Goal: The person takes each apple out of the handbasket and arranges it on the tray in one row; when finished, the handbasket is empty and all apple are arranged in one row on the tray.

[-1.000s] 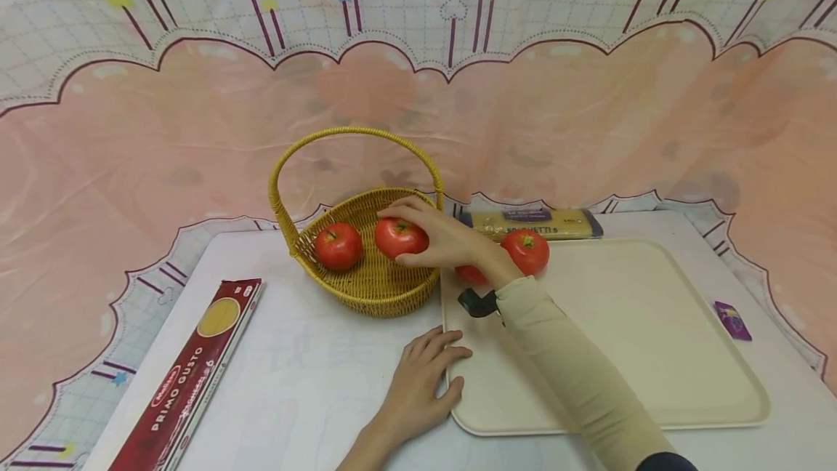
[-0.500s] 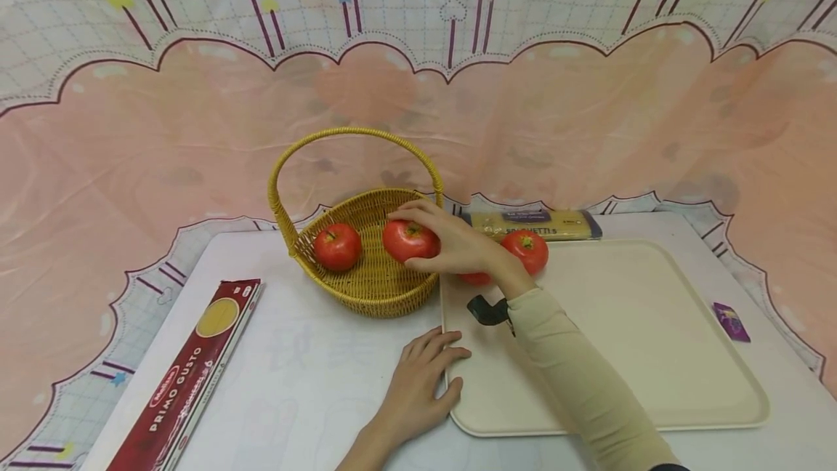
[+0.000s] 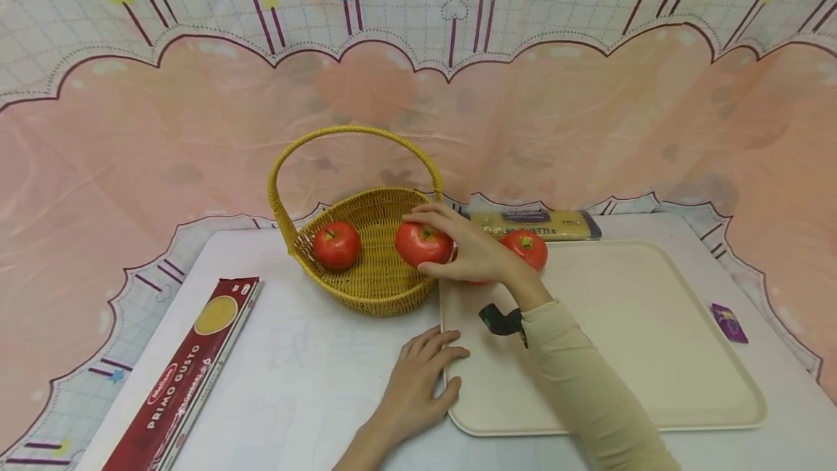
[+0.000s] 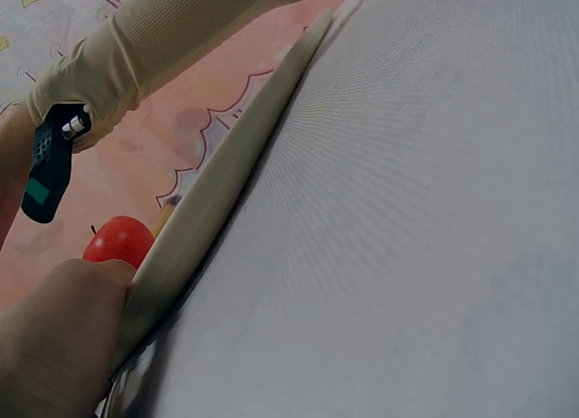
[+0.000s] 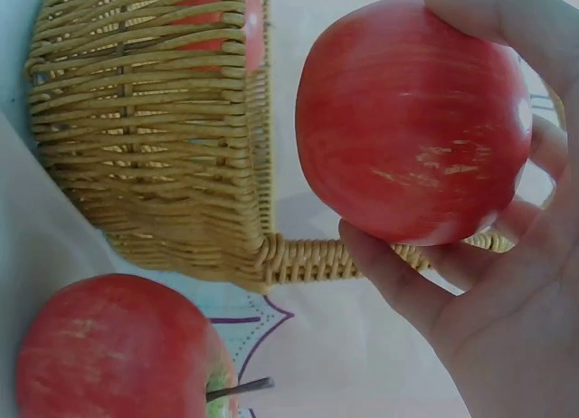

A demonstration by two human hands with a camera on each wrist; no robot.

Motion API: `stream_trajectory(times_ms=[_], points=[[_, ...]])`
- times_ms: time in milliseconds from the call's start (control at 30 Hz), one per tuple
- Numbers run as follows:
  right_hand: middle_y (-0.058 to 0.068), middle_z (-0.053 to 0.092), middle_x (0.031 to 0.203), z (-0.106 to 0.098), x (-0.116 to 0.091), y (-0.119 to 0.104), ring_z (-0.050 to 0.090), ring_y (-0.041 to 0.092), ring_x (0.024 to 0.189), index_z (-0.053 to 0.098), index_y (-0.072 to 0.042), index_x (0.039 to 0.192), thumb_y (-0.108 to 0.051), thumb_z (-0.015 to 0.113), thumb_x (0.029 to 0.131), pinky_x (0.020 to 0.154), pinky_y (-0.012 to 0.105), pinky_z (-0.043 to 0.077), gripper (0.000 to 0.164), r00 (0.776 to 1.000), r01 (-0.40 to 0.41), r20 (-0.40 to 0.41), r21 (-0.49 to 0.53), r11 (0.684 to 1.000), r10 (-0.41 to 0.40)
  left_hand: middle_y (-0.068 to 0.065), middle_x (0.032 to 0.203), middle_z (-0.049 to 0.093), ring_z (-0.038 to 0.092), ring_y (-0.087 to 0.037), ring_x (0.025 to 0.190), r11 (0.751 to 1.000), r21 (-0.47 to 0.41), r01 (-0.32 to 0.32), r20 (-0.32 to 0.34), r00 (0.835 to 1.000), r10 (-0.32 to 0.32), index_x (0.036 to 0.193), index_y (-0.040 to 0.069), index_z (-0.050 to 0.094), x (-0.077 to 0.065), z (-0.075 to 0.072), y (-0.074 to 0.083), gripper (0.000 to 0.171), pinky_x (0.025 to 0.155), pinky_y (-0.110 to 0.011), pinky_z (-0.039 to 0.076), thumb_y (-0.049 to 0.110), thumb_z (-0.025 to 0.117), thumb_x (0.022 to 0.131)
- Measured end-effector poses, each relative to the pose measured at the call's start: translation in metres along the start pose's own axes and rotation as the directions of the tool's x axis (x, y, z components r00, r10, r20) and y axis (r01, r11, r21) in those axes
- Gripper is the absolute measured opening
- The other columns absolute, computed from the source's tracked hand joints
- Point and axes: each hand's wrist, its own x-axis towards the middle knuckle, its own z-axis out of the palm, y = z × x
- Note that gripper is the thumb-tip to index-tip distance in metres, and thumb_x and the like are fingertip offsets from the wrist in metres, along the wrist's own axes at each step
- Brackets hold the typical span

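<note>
So there's a shiny round red apple (image 3: pixel 418 244) up in the air by the right end of the basket, and the right hand (image 3: pixel 467 249) has it: thumb on one side, curled fingers on the other, a proper grip. The wrist cam shows a clear gap between those fingers and the wicker.

The left hand (image 3: pixel 418 380) isn't gripping anything. Its fingers are spread loosely over the left rim of a flat beige rectangular tray with rounded corners (image 3: pixel 628 333).

The yellow woven wicker basket with a tall hoop handle (image 3: pixel 386 300) has a second red apple (image 3: pixel 337 246) in it, sitting over at the left. On the tray, near its far left corner, there's a third red apple (image 3: pixel 526 247), plus a sliver of more red peeking out under the right wrist, mostly hidden. Behind the tray lies a long yellow spaghetti pack (image 3: pixel 536 224); a long dark-red spaghetti pack (image 3: pixel 189 369) lies on the white bench (image 3: pixel 294 384), far left.
</note>
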Motion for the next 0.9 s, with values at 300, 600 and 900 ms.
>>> stream_trajectory(times_ms=[300, 600, 900], points=[[-0.003, 0.036, 0.145, -0.001, -0.014, 0.004, 0.044, 0.022, 0.126, 0.046, -0.029, 0.137, -0.032, 0.074, 0.079, 0.095, 0.048, 0.049, 0.064, 0.997, 0.017, -0.071, -0.001, 1.0, -0.017, 0.007, 0.135, 0.052, 0.039, -0.022, 0.134, 1.0, 0.003, -0.003, 0.016, 1.0, 0.003, 0.114, 0.029, 0.061, 0.0, 0.0, -0.001, 0.031, 0.108, -0.044, 0.033, 0.027, 0.062, 0.083], [-0.003, 0.036, 0.146, 0.001, -0.028, 0.009, 0.043, 0.022, 0.128, 0.045, -0.03, 0.138, -0.032, 0.074, 0.079, 0.096, 0.05, 0.048, 0.066, 0.994, 0.007, -0.112, -0.016, 1.0, -0.009, 0.008, 0.136, 0.051, 0.038, -0.021, 0.135, 1.0, 0.002, 0.019, 0.03, 0.999, -0.019, 0.116, 0.03, 0.06, 0.0, -0.002, 0.0, 0.032, 0.108, -0.046, 0.033, 0.028, 0.062, 0.084], [-0.008, 0.035, 0.145, 0.006, -0.048, 0.015, 0.038, 0.02, 0.131, 0.043, -0.035, 0.137, -0.036, 0.074, 0.079, 0.097, 0.051, 0.047, 0.066, 0.985, -0.07, -0.155, 0.02, 0.997, 0.073, 0.008, 0.135, 0.052, 0.039, -0.022, 0.135, 1.0, 0.005, 0.012, 0.01, 1.0, -0.012, 0.115, 0.03, 0.061, 0.0, 0.0, -0.002, 0.032, 0.108, -0.045, 0.033, 0.027, 0.062, 0.083]])
